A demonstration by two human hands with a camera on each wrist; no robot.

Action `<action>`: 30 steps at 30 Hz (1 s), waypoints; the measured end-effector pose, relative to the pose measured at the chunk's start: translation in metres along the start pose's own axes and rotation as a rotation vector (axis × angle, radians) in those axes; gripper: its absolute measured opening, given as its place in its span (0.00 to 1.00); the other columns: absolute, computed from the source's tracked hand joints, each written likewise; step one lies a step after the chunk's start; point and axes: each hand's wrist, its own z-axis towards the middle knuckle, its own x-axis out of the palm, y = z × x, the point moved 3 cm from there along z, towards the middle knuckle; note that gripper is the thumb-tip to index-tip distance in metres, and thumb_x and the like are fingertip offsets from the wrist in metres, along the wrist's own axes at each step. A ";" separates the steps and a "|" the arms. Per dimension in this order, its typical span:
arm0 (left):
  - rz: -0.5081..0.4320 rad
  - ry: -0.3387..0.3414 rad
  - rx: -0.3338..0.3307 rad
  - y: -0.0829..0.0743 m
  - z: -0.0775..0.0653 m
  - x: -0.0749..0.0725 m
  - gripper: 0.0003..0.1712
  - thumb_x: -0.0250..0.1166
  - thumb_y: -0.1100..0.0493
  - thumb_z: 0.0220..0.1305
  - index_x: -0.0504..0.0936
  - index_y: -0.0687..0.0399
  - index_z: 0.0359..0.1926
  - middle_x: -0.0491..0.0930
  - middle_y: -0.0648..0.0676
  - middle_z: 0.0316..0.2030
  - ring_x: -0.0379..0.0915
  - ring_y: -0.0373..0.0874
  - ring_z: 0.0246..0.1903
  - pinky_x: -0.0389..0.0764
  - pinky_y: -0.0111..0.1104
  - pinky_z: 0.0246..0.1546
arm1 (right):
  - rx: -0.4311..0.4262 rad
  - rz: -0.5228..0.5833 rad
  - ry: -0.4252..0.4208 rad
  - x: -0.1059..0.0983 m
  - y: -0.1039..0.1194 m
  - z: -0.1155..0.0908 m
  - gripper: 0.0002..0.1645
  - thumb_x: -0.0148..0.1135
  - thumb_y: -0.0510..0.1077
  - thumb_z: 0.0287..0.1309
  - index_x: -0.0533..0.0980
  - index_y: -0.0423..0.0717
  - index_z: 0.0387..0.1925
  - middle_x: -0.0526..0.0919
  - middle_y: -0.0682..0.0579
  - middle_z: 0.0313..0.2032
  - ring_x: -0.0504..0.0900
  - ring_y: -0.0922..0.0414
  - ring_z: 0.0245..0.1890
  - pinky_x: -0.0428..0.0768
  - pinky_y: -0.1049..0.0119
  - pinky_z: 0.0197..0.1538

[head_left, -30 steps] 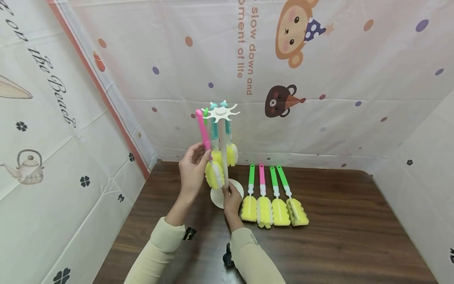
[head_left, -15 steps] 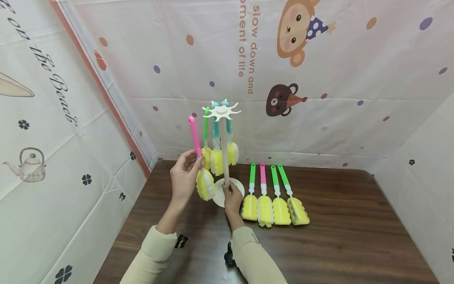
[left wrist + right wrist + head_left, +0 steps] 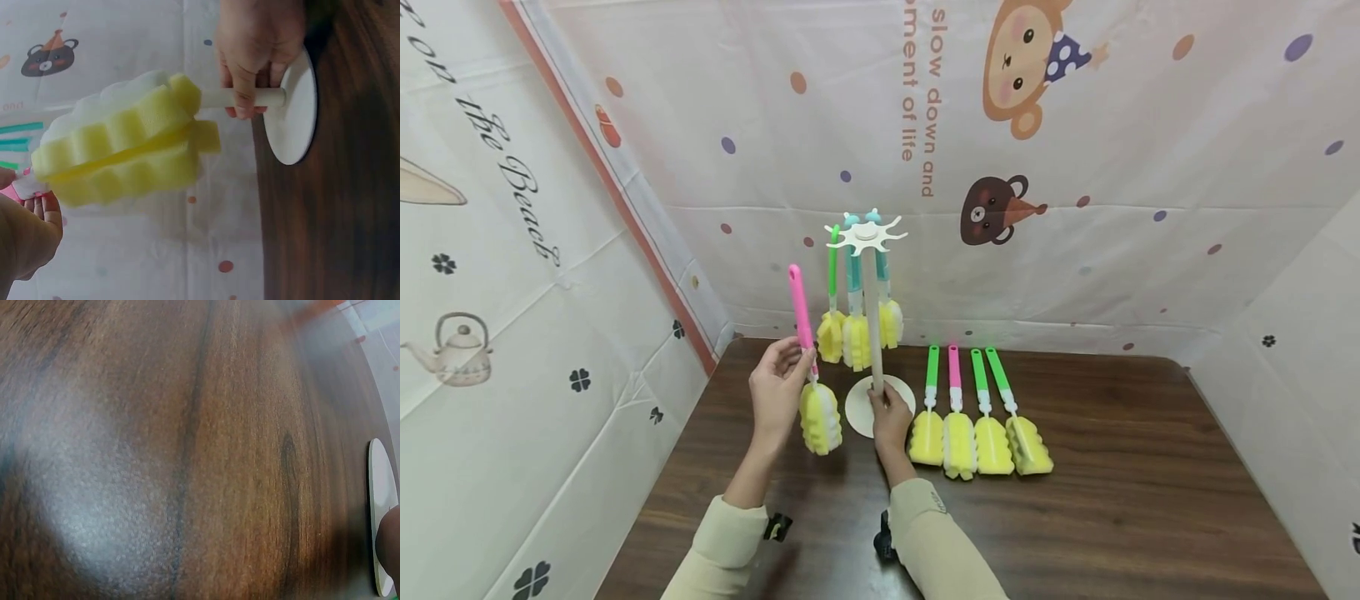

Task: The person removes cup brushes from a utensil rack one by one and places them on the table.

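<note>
My left hand (image 3: 777, 390) pinches a pink-handled sponge brush (image 3: 801, 308) near the lower end of its handle. Its yellow and white sponge head (image 3: 125, 137) hangs down, left of a white stand (image 3: 871, 333). Low on the stand's pole, just above the round base (image 3: 857, 414), my right hand (image 3: 891, 423) grips with fingers and thumb. From hooks at the stand's top hang a green-handled brush (image 3: 832, 267) and two teal-handled brushes (image 3: 854, 275). Only a sliver of the right hand shows at the edge of the right wrist view, beside the base.
Right of the stand, several sponge brushes lie in a row on the dark wooden table (image 3: 1120, 500): one with a pink handle (image 3: 954, 367), the others green (image 3: 932, 367). A printed white cloth (image 3: 760, 175) hangs behind the table and along its sides.
The pink-handled brush in my left hand has moved away from the stand's top, down and to the left, uncovering the hanging green-handled brush. My right hand stays on the pole.
</note>
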 end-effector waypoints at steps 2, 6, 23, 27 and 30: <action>0.011 -0.013 -0.034 0.003 -0.001 -0.004 0.17 0.71 0.65 0.65 0.81 0.70 0.52 0.83 0.66 0.43 0.82 0.40 0.39 0.84 0.26 0.42 | 0.000 0.002 0.001 0.000 0.000 0.000 0.12 0.69 0.39 0.65 0.86 0.42 0.48 0.89 0.44 0.39 0.87 0.46 0.39 0.84 0.52 0.40; -0.003 -0.046 -0.140 0.013 -0.005 -0.011 0.19 0.73 0.62 0.64 0.81 0.68 0.51 0.83 0.61 0.41 0.82 0.40 0.37 0.83 0.25 0.37 | 0.019 0.009 0.010 -0.001 0.000 0.000 0.13 0.69 0.40 0.65 0.86 0.44 0.49 0.89 0.45 0.40 0.87 0.46 0.41 0.84 0.50 0.42; -0.119 -0.129 -0.374 0.069 -0.004 -0.028 0.17 0.69 0.69 0.66 0.82 0.73 0.53 0.86 0.54 0.38 0.83 0.38 0.37 0.83 0.25 0.39 | 0.037 0.014 0.040 -0.001 0.003 0.000 0.13 0.67 0.41 0.66 0.86 0.45 0.51 0.89 0.46 0.40 0.87 0.48 0.41 0.82 0.56 0.39; -0.131 -0.141 -0.399 0.078 -0.001 -0.029 0.17 0.69 0.69 0.66 0.81 0.74 0.53 0.86 0.53 0.36 0.83 0.38 0.37 0.84 0.26 0.38 | 0.035 0.020 0.043 -0.002 0.003 0.000 0.13 0.67 0.41 0.66 0.86 0.44 0.50 0.90 0.47 0.38 0.87 0.48 0.38 0.79 0.59 0.36; -0.130 -0.139 -0.416 0.086 0.001 -0.029 0.17 0.70 0.69 0.64 0.82 0.74 0.52 0.85 0.51 0.34 0.83 0.37 0.35 0.83 0.25 0.37 | 0.034 0.021 0.044 -0.002 0.003 0.000 0.13 0.68 0.41 0.66 0.86 0.44 0.50 0.89 0.47 0.37 0.86 0.49 0.37 0.78 0.60 0.36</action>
